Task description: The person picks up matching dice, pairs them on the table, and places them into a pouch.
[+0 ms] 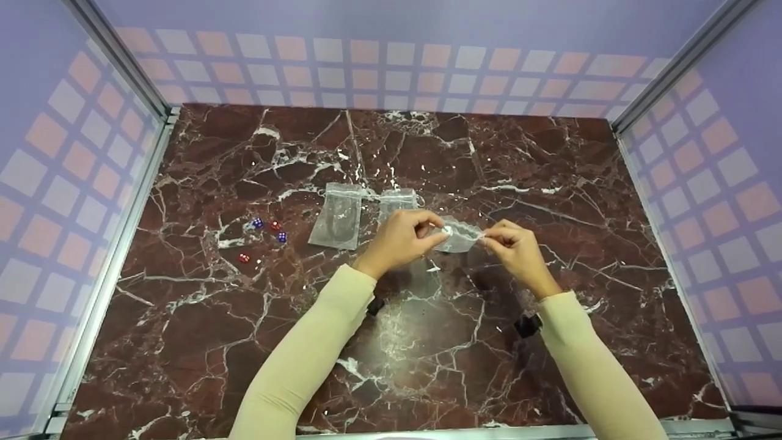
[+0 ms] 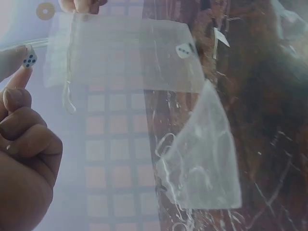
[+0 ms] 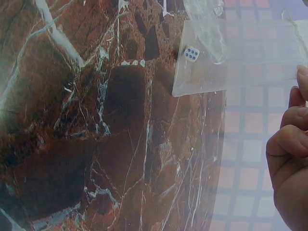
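Note:
My left hand [image 1: 400, 241] pinches a white die [image 2: 30, 58] with dark pips between thumb and forefinger, beside the mouth of a sheer white drawstring pouch [image 1: 458, 244]. The pouch's gathered edge is pinched by the fingertips of my right hand [image 1: 513, 244], which holds it up over the table. Another white die [image 3: 191, 54] shows through the mesh at the pouch's bottom end. A loop of drawstring [image 2: 70, 103] hangs from the pouch's neck.
Two more sheer pouches, one on the left [image 1: 336, 223] and one partly behind my left hand [image 1: 397, 200], lie on the marbled table [image 1: 427, 366]. Left of them sit two blue dice [image 1: 281, 237] and two red dice [image 1: 244, 258]. Panelled walls [image 1: 391, 67] enclose the table.

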`<state>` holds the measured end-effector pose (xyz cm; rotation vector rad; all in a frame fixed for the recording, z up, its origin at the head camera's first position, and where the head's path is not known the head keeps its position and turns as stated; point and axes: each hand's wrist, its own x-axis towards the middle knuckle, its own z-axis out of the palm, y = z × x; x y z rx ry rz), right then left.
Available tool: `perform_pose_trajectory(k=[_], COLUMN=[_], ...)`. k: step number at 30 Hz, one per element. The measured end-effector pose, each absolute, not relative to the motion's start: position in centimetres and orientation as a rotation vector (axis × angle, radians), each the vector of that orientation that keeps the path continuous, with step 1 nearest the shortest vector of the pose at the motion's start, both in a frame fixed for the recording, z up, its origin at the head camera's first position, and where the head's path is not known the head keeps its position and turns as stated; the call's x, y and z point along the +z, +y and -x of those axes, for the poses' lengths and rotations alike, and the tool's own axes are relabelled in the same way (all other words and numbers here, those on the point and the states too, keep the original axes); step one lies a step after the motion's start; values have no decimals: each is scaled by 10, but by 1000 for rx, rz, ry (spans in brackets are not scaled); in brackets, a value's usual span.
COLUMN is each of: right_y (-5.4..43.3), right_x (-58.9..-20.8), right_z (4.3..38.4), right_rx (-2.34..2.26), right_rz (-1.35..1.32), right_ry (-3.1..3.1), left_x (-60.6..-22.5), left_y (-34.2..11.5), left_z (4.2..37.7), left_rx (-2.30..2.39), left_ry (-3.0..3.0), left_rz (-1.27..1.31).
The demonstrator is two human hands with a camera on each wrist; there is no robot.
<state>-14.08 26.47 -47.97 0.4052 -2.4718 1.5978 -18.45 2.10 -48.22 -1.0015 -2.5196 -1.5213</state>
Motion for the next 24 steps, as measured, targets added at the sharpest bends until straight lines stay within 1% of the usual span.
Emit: perform_pose_trajectory(k=[8, 15, 24], right_y=[266, 266, 265], right_x=[-480, -480, -482], right_z=[140, 140, 140], right_rx=[1584, 1583, 1584], right_rz=[-409, -409, -409], right_ry=[-2485, -2473, -2457], left_x=[-476, -475, -475], left_y=[34, 45, 51], left_z=[186, 186, 186], left_rx=[-1382, -1384, -1251], left_ry=[-2478, -2465, -2549], left_rz=[955, 953, 907])
